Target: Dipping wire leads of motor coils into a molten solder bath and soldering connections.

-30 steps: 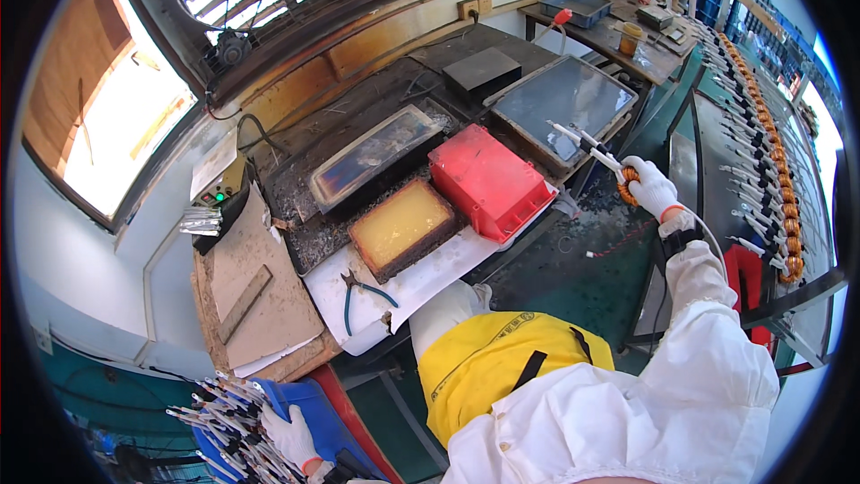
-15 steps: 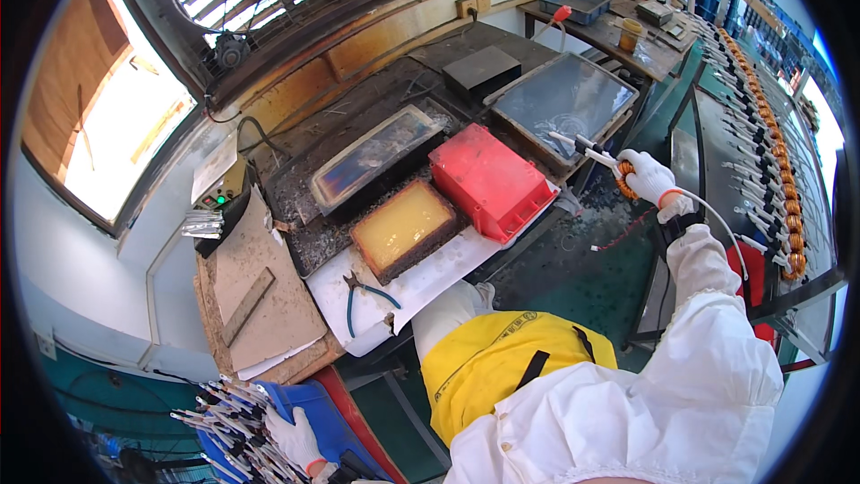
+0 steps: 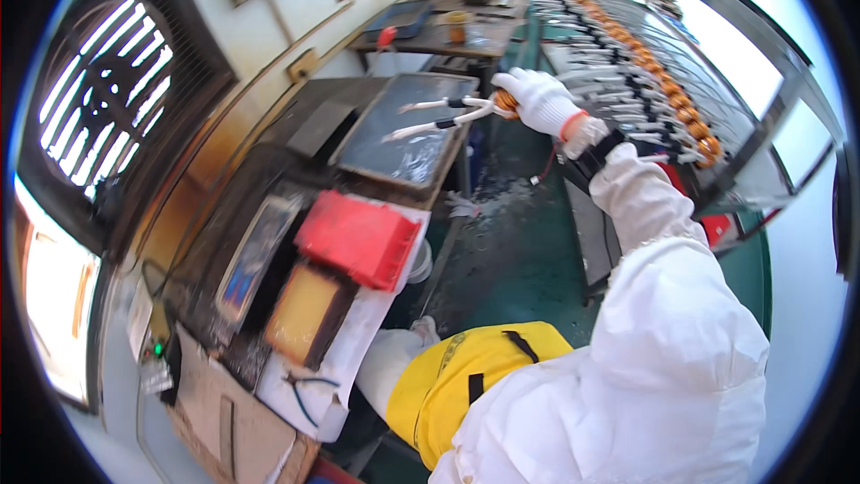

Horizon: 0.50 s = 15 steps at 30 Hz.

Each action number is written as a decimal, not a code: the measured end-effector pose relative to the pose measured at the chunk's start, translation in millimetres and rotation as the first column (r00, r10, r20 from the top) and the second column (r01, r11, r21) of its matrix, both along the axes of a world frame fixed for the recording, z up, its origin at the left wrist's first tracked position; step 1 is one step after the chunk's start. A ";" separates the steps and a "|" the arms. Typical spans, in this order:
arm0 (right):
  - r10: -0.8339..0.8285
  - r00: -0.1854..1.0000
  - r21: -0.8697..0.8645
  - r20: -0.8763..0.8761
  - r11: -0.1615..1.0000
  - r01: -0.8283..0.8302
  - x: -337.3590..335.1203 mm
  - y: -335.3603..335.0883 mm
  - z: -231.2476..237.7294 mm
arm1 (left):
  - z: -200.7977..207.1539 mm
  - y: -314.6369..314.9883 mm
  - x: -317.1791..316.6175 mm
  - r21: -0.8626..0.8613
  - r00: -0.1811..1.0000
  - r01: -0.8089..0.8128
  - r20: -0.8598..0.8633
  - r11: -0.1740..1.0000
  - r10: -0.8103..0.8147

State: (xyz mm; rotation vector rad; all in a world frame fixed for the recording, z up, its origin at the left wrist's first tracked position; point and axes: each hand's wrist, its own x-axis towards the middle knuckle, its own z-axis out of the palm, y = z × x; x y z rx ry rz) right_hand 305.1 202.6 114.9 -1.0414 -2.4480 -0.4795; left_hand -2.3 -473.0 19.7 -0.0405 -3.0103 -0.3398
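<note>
My right hand [image 3: 541, 102], in a white knit glove, is closed around a copper-wound ring coil [image 3: 506, 103] in the upper middle of the head view. From the coil, white-sleeved leads [image 3: 428, 129] with black bands and bare tips stick out to the left, above a grey rectangular tray [image 3: 394, 151]. Beyond the hand, to the right, a long row of similar coils [image 3: 647, 56] lies on a rack with their white leads pointing left. My left hand is out of view.
On the bench stand a red plastic box [image 3: 358, 237], a pan of yellowish material [image 3: 303, 312] and a narrow metal-topped trough [image 3: 255, 260]. Pliers [image 3: 309, 385] lie on white paper near the bench edge. Metal rack posts [image 3: 761, 139] rise at the right.
The view has swung right, toward the rack. My right hand still holds the coil, now closer to the row. My left hand, earlier at the bundle of leads in a blue bin, has left the view.
</note>
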 end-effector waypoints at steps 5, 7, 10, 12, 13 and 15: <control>-0.181 0.979 0.058 0.090 0.983 0.176 63.1 5.7 41.1 | -8.6 -4.0 -5.7 -0.025 0.998 0.045 -0.047 0.999 -0.046; -0.183 0.980 0.124 0.074 0.977 0.173 105.9 4.3 47.5 | -11.5 -4.6 -7.7 -0.027 0.994 0.076 -0.082 0.997 -0.078; -0.271 0.956 0.111 0.114 0.959 0.259 172.9 1.2 54.5 | -12.0 0.0 -9.3 -0.032 0.998 0.036 -0.047 0.999 -0.037; -0.413 0.894 0.102 0.173 0.911 0.400 203.4 -21.2 65.8 | -11.4 0.6 -10.3 -0.058 0.999 -0.010 -0.038 0.998 0.008; -0.496 0.843 0.104 0.209 0.868 0.485 221.0 -30.1 68.2 | -11.8 -1.1 -10.1 -0.065 0.999 0.000 -0.035 0.998 -0.002; -0.415 0.867 0.078 0.275 0.909 0.410 259.4 -43.3 76.1 | -15.6 -9.0 -16.3 -0.074 0.998 -0.012 -0.057 0.997 0.008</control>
